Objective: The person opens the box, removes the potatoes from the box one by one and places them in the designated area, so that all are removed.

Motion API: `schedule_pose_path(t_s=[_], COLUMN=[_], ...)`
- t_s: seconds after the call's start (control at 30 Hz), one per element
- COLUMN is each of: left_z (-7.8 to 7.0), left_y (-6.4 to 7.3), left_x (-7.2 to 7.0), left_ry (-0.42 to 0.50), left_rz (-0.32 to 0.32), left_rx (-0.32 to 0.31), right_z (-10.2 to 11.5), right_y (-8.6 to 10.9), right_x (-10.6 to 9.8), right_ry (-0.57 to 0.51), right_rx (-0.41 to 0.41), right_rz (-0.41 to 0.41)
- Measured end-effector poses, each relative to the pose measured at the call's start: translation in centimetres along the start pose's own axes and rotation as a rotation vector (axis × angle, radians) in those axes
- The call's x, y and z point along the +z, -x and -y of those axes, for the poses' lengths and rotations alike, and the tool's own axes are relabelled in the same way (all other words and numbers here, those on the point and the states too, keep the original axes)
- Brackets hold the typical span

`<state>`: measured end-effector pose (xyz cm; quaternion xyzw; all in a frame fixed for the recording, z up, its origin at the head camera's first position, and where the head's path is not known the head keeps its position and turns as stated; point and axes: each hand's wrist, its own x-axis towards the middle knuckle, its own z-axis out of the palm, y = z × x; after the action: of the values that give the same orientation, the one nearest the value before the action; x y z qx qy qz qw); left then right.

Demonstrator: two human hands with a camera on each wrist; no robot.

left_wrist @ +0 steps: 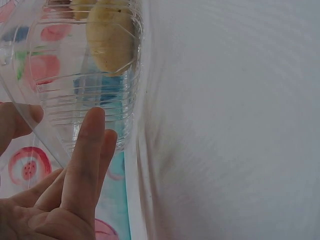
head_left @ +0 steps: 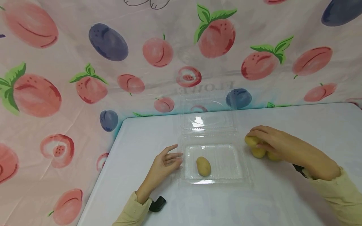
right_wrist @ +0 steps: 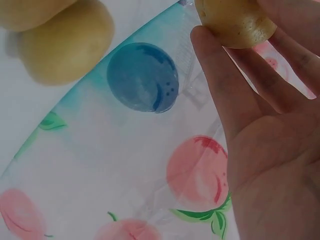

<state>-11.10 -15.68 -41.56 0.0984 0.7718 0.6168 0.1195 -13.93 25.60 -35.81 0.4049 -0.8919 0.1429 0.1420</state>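
Note:
A clear plastic clamshell box (head_left: 245, 168) lies on the table with its lid (head_left: 209, 121) raised at the back. One small yellow potato (head_left: 203, 166) rests in its base, left of the middle. My left hand (head_left: 162, 164) is at the box's left edge, its fingers (left_wrist: 85, 155) fairly straight and touching or very near the ribbed side wall. To the right of the box, my right hand (head_left: 278, 142) pinches another potato (right_wrist: 235, 22) between thumb and fingertips. Below and beside that one lie more potatoes (head_left: 258, 153), partly covered by the hand.
The white table (head_left: 150, 135) meets a hanging cloth (head_left: 158, 18) printed with fruit along its back and left edges. A black strap piece (head_left: 157, 204) sits at the left wrist.

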Motion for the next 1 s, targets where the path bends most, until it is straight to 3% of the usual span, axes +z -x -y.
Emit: schedule_pose_path(t_s=[0.53,1.0], left_z=[-0.2,-0.3], left_y=[0.1,0.0], left_x=[0.0,0.0], left_ry=[-0.013,-0.005], left_rz=[-0.002,0.001], left_rx=[0.007,-0.002], right_z=[-1.5,-2.3], right_y=[1.3,2.6], right_x=[-0.3,-0.1], right_ry=[-0.005,0.023], right_rx=[-0.032,0.071], right_rz=[-0.042,0.004])
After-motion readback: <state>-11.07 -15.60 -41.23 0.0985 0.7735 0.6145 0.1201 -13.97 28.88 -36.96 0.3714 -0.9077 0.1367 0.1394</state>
